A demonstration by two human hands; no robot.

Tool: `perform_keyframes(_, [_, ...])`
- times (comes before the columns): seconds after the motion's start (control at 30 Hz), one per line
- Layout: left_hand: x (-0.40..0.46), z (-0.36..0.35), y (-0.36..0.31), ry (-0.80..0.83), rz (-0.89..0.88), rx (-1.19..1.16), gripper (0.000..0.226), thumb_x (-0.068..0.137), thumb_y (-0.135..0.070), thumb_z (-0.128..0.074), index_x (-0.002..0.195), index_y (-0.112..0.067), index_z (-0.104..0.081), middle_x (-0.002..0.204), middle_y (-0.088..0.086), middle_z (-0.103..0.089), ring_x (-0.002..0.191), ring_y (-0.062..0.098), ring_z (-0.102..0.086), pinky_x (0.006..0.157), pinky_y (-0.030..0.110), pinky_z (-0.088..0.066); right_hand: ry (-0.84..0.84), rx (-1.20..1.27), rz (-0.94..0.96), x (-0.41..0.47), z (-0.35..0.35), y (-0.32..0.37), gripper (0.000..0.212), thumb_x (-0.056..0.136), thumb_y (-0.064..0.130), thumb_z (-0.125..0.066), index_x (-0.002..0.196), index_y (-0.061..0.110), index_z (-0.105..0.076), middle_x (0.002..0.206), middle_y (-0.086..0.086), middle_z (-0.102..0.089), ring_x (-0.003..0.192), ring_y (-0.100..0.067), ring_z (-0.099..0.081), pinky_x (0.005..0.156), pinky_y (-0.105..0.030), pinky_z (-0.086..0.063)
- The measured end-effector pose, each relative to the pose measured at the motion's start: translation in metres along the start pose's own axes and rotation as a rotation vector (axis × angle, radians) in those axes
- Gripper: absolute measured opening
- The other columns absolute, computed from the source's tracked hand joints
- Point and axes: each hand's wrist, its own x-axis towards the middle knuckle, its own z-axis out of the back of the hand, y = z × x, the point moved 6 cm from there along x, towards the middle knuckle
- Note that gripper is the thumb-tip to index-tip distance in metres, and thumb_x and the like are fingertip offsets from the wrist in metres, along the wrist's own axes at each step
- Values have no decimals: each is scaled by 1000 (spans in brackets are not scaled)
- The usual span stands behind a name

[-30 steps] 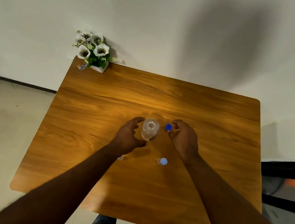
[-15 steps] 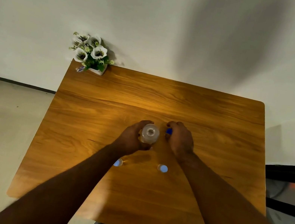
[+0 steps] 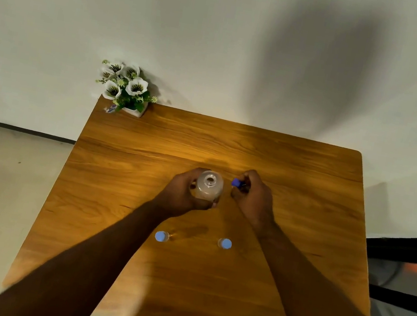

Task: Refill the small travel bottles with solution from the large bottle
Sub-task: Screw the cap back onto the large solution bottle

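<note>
The left hand (image 3: 181,195) gripped the large bottle (image 3: 209,185), which stood upright near the middle of the table (image 3: 297,168) with its mouth open. The right hand (image 3: 252,196), just beside it and not touching it, pinched the blue cap (image 3: 236,183).

The step in hand looked like the uncapping, with the pour to come. To do it well, the cap should probably go down on the table where it would not roll off, freeing the right hand to open a small bottle. The left grip wanted to stay low and firm on the body, so a later tilt could be slow and the stream thin enough for a narrow neck.

By count: one large bottle; two small bottles, the left one (image 3: 161,236) and the right one (image 3: 225,243), both nearer the person, well apart and both capped in blue; one loose cap; one pot of white flowers (image 3: 125,87) at the far left corner.
</note>
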Motion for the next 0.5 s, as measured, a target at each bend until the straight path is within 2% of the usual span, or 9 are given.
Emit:
perform_keyframes(0.1, [0,14,-28,-29,-54,-18,67,69,-20,-96,128,-23,-65,121,-11,-71,112,2,-65,94,25,-52,-120,167,24,3,29,27,37,87,12,-75,123,14,-67,110,-2,-73,97,-12,-68,80,-9,-50])
perform_keyframes(0.23, [-3,33,-78,-52,-156,-30,67,72,-22,-94,131,-23,-62,125,-10,-69,115,5,-64,94,17,-49,-213,394,82,7,77,84,29,88,15,-76,116,18,-70,107,4,-73,98,-9,-69,84,-20,-56])
perform_keyframes(0.33, [-9,48,-124,-75,-246,-43,69,72,-29,-94,132,-28,-59,125,-11,-68,113,3,-64,90,12,-51,-235,475,193,5,120,142,24,86,17,-76,108,25,-68,101,10,-72,94,-5,-69,80,-21,-57])
perform_keyframes(0.43, [-21,65,-176,-107,-355,-52,71,73,-42,-90,135,-26,-60,125,-10,-70,112,11,-66,91,20,-56,-232,526,346,-6,166,208,24,86,16,-77,105,26,-68,101,7,-74,94,-11,-71,83,-27,-58])
perform_keyframes(0.5, [-27,77,-209,-136,-422,-71,72,72,-48,-88,134,-25,-61,122,-10,-71,111,11,-67,90,22,-56,-203,518,432,-15,191,248,23,86,15,-77,106,22,-68,100,6,-76,94,-12,-72,80,-25,-58])
